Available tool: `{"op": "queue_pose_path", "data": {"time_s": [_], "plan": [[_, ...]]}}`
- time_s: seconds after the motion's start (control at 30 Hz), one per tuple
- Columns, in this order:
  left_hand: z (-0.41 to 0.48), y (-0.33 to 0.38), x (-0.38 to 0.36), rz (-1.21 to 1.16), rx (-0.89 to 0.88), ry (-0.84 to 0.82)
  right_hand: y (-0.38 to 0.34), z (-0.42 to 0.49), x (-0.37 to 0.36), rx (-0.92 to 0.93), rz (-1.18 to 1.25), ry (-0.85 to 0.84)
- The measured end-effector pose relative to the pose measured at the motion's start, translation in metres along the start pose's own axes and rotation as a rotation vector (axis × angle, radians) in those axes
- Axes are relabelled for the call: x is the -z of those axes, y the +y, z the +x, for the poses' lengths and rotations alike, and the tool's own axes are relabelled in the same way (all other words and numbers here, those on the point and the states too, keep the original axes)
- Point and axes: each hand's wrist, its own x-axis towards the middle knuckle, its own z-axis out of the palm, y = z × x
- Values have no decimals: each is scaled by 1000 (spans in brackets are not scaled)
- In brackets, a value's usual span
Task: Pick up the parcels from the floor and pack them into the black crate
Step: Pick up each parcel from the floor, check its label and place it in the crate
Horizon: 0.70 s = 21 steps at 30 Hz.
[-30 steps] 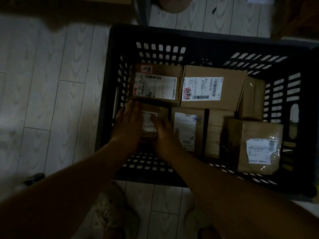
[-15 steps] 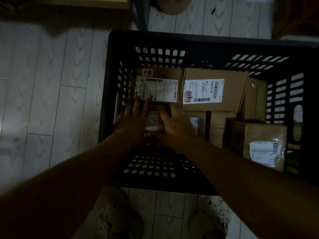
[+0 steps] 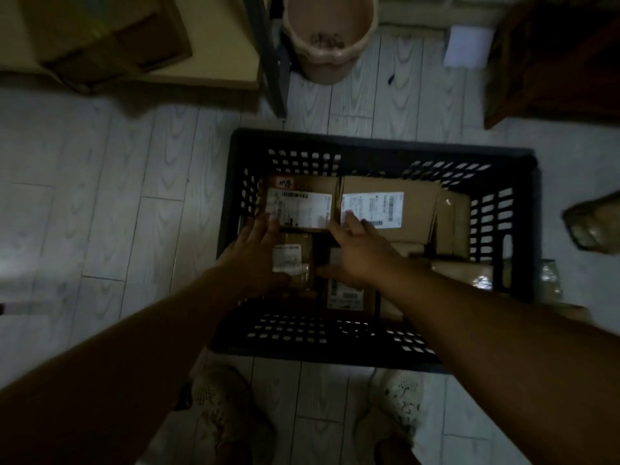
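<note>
Cardboard parcels fill most of the crate (image 3: 369, 144), so I judge the packing well along. My left hand (image 3: 248, 260) and right hand (image 3: 359, 253), fingers straight and gripping nothing, flank a small parcel (image 3: 292, 260) at the crate's 9 o'clock. Outside at 3 o'clock, a wrapped parcel (image 3: 593, 226) seems left to fetch

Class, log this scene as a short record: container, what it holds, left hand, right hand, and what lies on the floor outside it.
Container: black crate on pale plank floor
Contents: several labelled cardboard parcels
Left hand: fingers straight, at the small parcel's left edge
Right hand: fingers straight, stretched over the far boxes
Outside: wrapped parcel right of the crate; bucket beyond
</note>
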Motion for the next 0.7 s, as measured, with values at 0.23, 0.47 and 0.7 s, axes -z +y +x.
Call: {"op": "queue_pose_path", "data": {"time_s": [0.23,0.47,0.7], "plan": [[-191,59,109,-29,98,-8,-14,-185,88,-42,62,100],[-367,102,166,-120,172,119,-42,-362,170,9,-15,169],[-463,164,187,-124,97,241,-41,-476,195,-76,-122,295]]}}
